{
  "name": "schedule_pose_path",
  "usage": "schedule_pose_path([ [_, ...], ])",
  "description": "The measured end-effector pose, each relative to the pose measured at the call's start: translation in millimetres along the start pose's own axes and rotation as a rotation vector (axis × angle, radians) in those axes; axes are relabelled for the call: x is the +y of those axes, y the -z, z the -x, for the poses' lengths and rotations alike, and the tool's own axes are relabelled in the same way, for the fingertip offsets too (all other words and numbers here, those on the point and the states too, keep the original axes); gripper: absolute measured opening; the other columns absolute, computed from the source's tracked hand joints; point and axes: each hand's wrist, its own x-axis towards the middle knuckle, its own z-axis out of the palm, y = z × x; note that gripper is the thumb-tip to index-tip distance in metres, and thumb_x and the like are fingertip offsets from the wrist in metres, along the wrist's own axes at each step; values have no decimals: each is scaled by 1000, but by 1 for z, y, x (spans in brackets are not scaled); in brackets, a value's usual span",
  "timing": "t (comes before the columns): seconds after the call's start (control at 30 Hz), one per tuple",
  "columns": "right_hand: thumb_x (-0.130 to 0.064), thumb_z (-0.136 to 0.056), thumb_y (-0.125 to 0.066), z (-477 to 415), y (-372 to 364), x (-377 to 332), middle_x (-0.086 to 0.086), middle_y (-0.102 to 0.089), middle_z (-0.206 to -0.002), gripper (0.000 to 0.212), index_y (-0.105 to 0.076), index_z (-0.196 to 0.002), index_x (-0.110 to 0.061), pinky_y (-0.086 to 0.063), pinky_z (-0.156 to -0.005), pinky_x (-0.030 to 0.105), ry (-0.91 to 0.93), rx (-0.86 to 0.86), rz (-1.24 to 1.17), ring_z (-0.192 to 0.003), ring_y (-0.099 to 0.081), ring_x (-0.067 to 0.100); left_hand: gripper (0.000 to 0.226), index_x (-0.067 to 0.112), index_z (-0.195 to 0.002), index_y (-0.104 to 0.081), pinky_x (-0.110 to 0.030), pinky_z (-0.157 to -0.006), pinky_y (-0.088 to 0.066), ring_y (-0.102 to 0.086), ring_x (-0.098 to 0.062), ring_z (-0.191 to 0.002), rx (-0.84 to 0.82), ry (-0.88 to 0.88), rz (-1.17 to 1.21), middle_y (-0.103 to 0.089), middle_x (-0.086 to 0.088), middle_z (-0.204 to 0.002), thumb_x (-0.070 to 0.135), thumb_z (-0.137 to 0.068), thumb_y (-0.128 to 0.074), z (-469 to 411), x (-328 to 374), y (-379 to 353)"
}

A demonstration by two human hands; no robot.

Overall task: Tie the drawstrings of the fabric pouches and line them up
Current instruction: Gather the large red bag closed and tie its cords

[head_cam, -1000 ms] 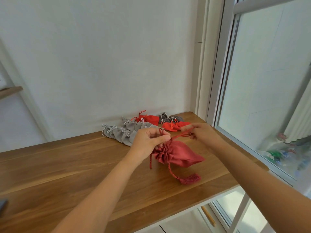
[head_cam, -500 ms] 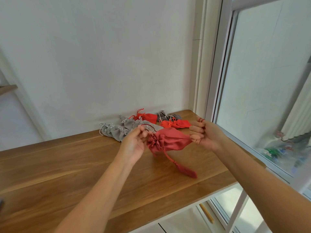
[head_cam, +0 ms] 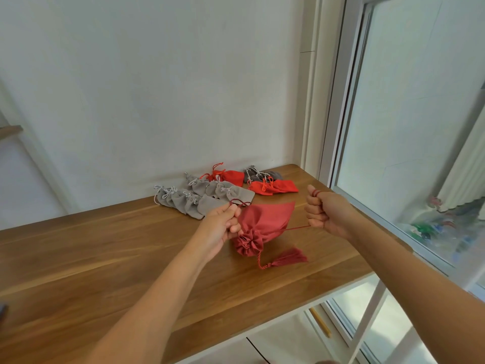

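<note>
We've got the left hand (head_cam: 223, 227) pinching one cord (head_cam: 237, 203) and the right hand (head_cam: 326, 214) fisted round the other, pouch (head_cam: 265, 222) cinched between them, tassel (head_cam: 288, 258) on the desk (head_cam: 105, 258).

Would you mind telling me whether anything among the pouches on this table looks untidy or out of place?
By the wall the grey pouches overlap in slanted rows rather than one line, and a bright red pouch lies against a dark grey pouch. Nothing looks torn or spilled.
</note>
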Motion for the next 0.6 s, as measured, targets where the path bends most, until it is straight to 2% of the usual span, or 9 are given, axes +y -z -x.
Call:
schedule_pose_path([
  [0.1, -15, -104, -33, 1, 5, 10, 0, -32, -52, 39, -49, -69, -11, -24, -39, 21, 6, 41, 343, -40, -24, 10, 28, 8, -81, -51, -23, -57, -54, -46, -8, -47, 28, 35, -24, -40, 5, -49, 15, -104, -37, 2, -10, -5],
  [0.17, 0, -97, -38, 1, 12, 13, 7, -49, -69, 25, -59, -85, -7, -38, -52, 24, 34, 80, 589, -54, -40, 13, 26, 7, -86, -55, -27, -67, -56, -59, -13, -57, 17, 62, -7, -52, 0, -59, 14, -103, -38, 2, -17, -7],
  [0.23, 9, -88, -42, 5, 22, 7, 9, -62, -92, 32, -67, -98, -8, -46, -68, 31, 40, 62, 744, -72, -53, 17, 23, 5, -93, -58, -29, -75, -56, -67, -17, -71, 20, 89, 26, -61, -4, -70, 12, -103, -39, 3, -23, -10],
  [0.3, 8, -86, -46, 10, 33, -5, 14, -67, -106, 36, -73, -100, -11, -47, -80, 39, 7, 23, 834, -86, -59, 26, 19, 3, -98, -60, -30, -77, -57, -69, -19, -80, 46, 115, 89, -66, -7, -79, 9, -101, -42, 1, -27, -12],
  [0.37, 9, -88, -44, 12, 43, -17, 28, -60, -118, 30, -66, -109, 8, -42, -100, 46, -28, 101, 974, -111, -55, 41, 14, 3, -100, -60, -29, -76, -58, -70, -20, -84, 65, 138, 130, -68, -9, -85, 6, -98, -47, 0, -31, -14],
  [0.4, 8, -90, -44, 10, 48, -19, 30, -57, -122, 30, -60, -114, 14, -39, -103, 45, -24, 186, 1062, -118, -51, 42, 11, 3, -99, -61, -29, -75, -58, -70, -20, -84, 72, 148, 154, -68, -10, -86, 4, -96, -51, -1, -33, -14],
  [0.5, -1, -89, -51, 12, 45, -15, 14, -65, -118, 28, -66, -113, 1, -43, -96, 33, 205, 384, 1199, -112, -58, 28, 8, 5, -95, -61, -30, -74, -57, -70, -20, -81, 96, 175, 271, -70, -8, -81, 0, -91, -58, -3, -36, -13],
  [0.53, -2, -88, -56, 18, 37, -12, 3, -69, -109, 23, -69, -104, -11, -45, -93, 29, 312, 362, 1126, -104, -63, 18, 8, 5, -95, -61, -30, -73, -57, -70, -19, -79, 102, 182, 306, -70, -7, -79, -1, -90, -58, -3, -37, -14],
  [0.6, -6, -85, -67, 30, 15, -4, -14, -69, -93, 19, -70, -89, -25, -50, -85, 22, 419, 133, 1063, -86, -63, 0, 10, 6, -94, -60, -28, -69, -58, -70, -18, -76, 121, 192, 341, -70, -7, -77, -2, -89, -59, -5, -39, -14],
])
